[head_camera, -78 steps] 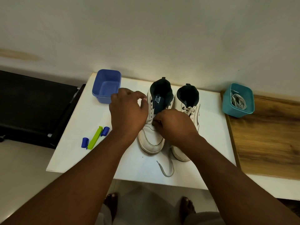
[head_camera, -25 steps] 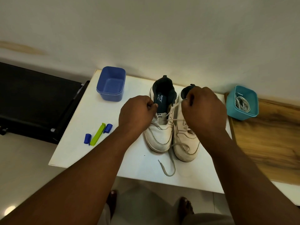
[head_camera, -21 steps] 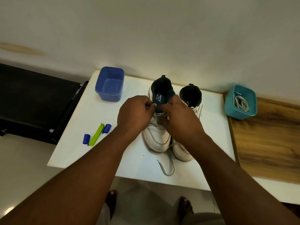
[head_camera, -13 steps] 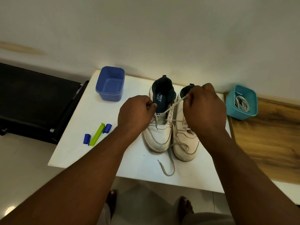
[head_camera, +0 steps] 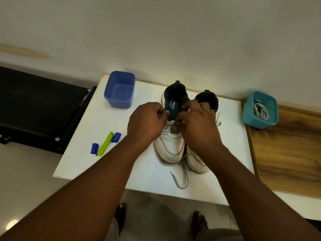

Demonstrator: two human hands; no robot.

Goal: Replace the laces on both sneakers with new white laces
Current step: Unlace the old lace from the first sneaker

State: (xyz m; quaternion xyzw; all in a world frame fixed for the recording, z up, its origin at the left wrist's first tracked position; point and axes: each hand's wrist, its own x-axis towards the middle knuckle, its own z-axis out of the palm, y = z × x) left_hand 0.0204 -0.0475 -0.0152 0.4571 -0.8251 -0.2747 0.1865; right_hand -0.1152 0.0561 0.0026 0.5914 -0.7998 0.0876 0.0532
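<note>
A loose lace end point(head_camera: 180, 181) trails on the white tabletop point(head_camera: 107, 119) just in front of the toes, nearer the person than the fingers. The left hand point(head_camera: 145, 124) pinches the collar of the left sneaker point(head_camera: 171, 146), while the right hand point(head_camera: 198, 124), half a second ago drawn out to the right with a taut lace, is back over the eyelets with its fingers point(head_camera: 180, 119) curled, apparently pinching the old lace point(head_camera: 169, 123). Judging by this, unlacing is under way; new laces point(head_camera: 260, 111) wait in the teal tub point(head_camera: 250, 117) far right of the fingers, beyond the right sneaker point(head_camera: 197, 162).
</note>
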